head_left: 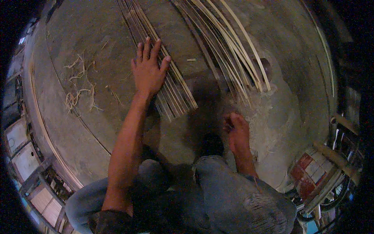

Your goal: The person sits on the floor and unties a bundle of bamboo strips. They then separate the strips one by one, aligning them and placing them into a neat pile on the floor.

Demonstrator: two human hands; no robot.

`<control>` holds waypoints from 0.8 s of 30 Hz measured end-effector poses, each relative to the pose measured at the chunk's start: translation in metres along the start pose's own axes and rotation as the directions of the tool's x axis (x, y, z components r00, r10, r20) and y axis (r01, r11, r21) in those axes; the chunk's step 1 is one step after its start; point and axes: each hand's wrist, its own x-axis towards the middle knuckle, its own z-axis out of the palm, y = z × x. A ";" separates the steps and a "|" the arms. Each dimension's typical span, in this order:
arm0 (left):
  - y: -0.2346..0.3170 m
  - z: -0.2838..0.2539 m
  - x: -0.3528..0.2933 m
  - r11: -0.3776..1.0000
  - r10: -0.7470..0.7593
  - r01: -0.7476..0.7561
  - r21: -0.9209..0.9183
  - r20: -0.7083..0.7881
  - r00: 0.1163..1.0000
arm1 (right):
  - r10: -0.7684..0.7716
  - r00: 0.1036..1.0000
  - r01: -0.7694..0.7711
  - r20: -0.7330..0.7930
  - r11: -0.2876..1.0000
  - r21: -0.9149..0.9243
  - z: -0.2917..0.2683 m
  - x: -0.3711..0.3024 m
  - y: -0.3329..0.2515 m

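Bamboo strips [171,84] lie in a flat bundle on the concrete floor [97,117], running from the top of the view down toward the person's knees, and the left hand [148,72] rests on them palm down, fingers [147,48] spread and straight — the grip is wide, pressing rather than closed around anything. The right hand cannot be seen; what shows at lower right is a bare foot [238,134] planted on the floor just beside the near ends of a 2nd bundle of paler strips [233,50], which fans out to the right and stands a little apart from the 1st. The person's legs in grey trousers [218,195] fill the bottom of the view. Loose fibre shavings [80,84] lie scattered on the floor to the left of the hand, well clear of the strips. At the far right edge stands a tiled block in red and white [309,171] with some curved wooden pieces leaning by it. The strips look long, thin and light, springy along their length yet stiff enough to stay straight where they lie; their cut edges are likely sharp and splintery, and single strips would slide over one another easily. A flat palm across several at once — as here — seems the safest way to steady them, while lifting 1 would best be done near its end, pinched by the broad faces.
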 end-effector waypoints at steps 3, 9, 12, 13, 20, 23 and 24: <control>0.004 -0.003 0.002 0.998 -0.023 0.020 0.058 0.049 0.999 | 0.006 1.000 -0.007 -0.029 0.999 -0.031 0.008 0.008 -0.005; 0.006 -0.007 0.001 1.000 -0.021 0.022 -0.020 0.029 0.999 | -0.165 0.986 0.165 -0.014 0.974 0.157 0.022 0.025 -0.027; 0.007 -0.007 0.002 1.000 -0.011 0.011 -0.005 0.036 0.999 | -0.266 0.962 0.264 -0.066 0.964 -0.040 0.005 0.043 -0.006; 0.004 -0.006 0.001 1.000 -0.016 0.016 -0.013 0.033 0.999 | -0.172 0.984 0.176 -0.047 0.980 0.090 0.023 0.026 -0.027; 0.000 -0.003 0.002 0.999 -0.024 0.025 -0.042 0.025 0.999 | -0.108 0.993 0.083 0.043 0.921 0.380 0.032 0.021 -0.048; 0.000 -0.003 0.003 0.998 -0.024 0.025 -0.061 0.022 0.999 | -0.158 0.985 0.171 -0.069 0.945 0.278 0.022 0.032 -0.039; 0.000 -0.003 0.004 0.997 -0.023 0.024 -0.067 0.020 1.000 | -0.165 0.982 0.181 -0.088 0.955 0.234 0.017 0.034 -0.034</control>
